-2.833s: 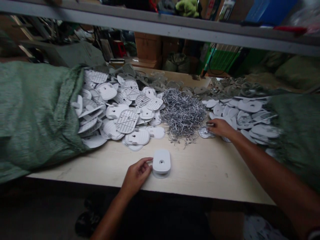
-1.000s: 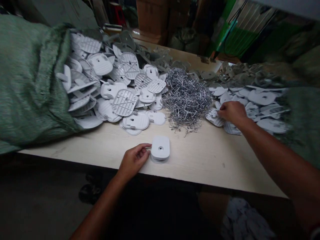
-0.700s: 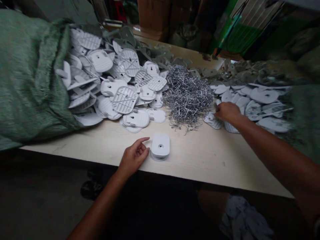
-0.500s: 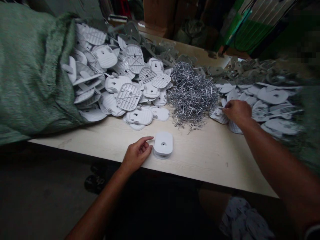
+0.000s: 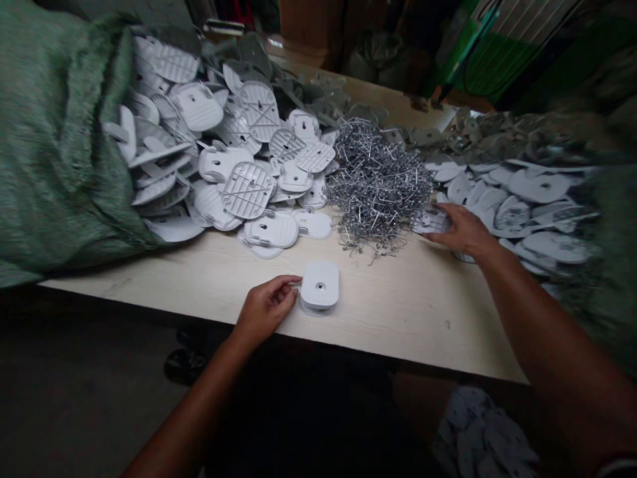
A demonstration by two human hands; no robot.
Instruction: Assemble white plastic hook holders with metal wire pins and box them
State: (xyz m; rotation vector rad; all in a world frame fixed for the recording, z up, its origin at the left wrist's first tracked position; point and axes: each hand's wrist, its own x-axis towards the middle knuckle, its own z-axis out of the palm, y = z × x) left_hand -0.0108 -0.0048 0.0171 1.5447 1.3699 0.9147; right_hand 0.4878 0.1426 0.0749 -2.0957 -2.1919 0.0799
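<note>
A white rounded plastic housing (image 5: pixel 320 285) sits on the pale wooden table (image 5: pixel 398 318) near its front edge. My left hand (image 5: pixel 266 309) is curled, its fingertips pinching the housing's left side. My right hand (image 5: pixel 460 229) reaches to the right pile of flat white plates (image 5: pixel 532 192) and grips one plate (image 5: pixel 428 221) at its edge, beside the heap of small metal wire clips (image 5: pixel 378 182).
A big pile of white ribbed plastic covers (image 5: pixel 233 166) spills from a green woven sack (image 5: pixel 54 146) at the left. Another green sack (image 5: pixel 607 252) lies at the right. White parts (image 5: pixel 482 438) lie on the floor below the table.
My left hand's fingers have closed back onto the housing's side. My right hand has drawn a plate out of the right pile toward the wire clips.
</note>
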